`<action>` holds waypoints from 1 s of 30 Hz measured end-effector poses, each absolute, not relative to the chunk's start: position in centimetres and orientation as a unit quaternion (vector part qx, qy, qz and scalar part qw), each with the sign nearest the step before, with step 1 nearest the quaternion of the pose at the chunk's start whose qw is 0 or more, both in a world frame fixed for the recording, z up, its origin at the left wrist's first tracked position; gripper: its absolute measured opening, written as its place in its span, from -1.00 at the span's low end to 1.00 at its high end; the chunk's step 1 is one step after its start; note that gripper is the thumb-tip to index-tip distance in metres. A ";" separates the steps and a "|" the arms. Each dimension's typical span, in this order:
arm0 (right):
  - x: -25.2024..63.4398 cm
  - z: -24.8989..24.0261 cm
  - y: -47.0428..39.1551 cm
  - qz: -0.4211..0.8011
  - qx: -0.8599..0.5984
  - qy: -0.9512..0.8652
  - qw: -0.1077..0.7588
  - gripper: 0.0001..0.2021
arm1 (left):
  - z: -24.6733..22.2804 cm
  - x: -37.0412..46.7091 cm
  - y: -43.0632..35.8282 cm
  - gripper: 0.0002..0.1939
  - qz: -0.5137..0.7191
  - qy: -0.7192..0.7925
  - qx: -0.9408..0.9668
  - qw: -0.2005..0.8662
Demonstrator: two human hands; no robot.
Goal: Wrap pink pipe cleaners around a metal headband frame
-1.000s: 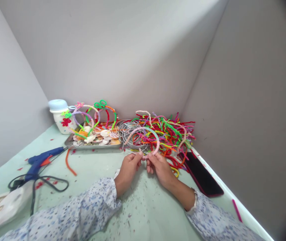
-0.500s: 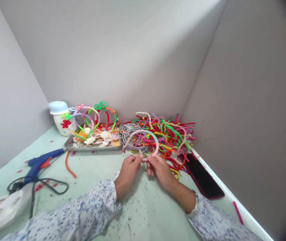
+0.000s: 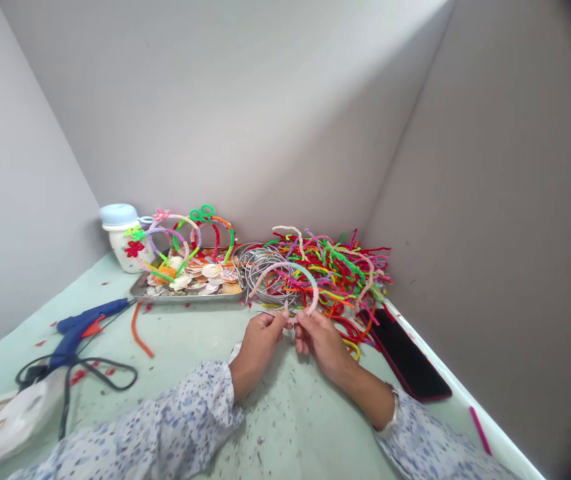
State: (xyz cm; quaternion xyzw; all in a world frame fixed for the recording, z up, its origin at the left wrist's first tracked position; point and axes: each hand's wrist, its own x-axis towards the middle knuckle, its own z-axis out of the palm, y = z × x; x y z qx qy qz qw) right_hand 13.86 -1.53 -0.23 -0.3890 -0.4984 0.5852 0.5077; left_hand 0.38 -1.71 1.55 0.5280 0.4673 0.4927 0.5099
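Note:
A headband [image 3: 314, 285] wrapped in pale pink and mint pipe cleaner arches above my two hands in the middle. My right hand [image 3: 323, 337] is closed around its near right end. Close beside it, my left hand [image 3: 260, 337] pinches a pale pink pipe cleaner [image 3: 291, 321] at that same end; a short tip sticks up over the thumb. A thin grey end shows by the left fingers. The fingertips partly hide where the pipe cleaner meets the band. Behind the headband lie a coil of silver wire hoops [image 3: 255, 267] and a heap of coloured pipe cleaners [image 3: 340, 260].
A metal tray [image 3: 190, 299] of shells, with finished headbands [image 3: 185, 243], stands at the back left by a white jar [image 3: 125, 243]. A blue glue gun [image 3: 73, 333] with a looped cord, an orange pipe cleaner [image 3: 140, 337] and a phone [image 3: 410, 353] lie on the table.
The hands and headband keep almost the same pose, with only a slight shift of the fingers. The whole view has moved a little.

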 end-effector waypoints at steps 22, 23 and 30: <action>13.6 0.4 -1.9 0.548 -0.415 -0.527 0.500 -0.70 | 1.4 0.4 -1.7 -0.64 0.496 0.490 0.524 0.489; 13.6 0.4 -1.9 0.547 -0.416 -0.529 0.499 -0.70 | 1.5 0.5 -1.7 -0.65 0.500 0.487 0.522 0.491; 13.6 0.5 -1.9 0.550 -0.415 -0.529 0.495 -0.71 | 1.5 0.5 -1.9 -0.68 0.501 0.483 0.518 0.497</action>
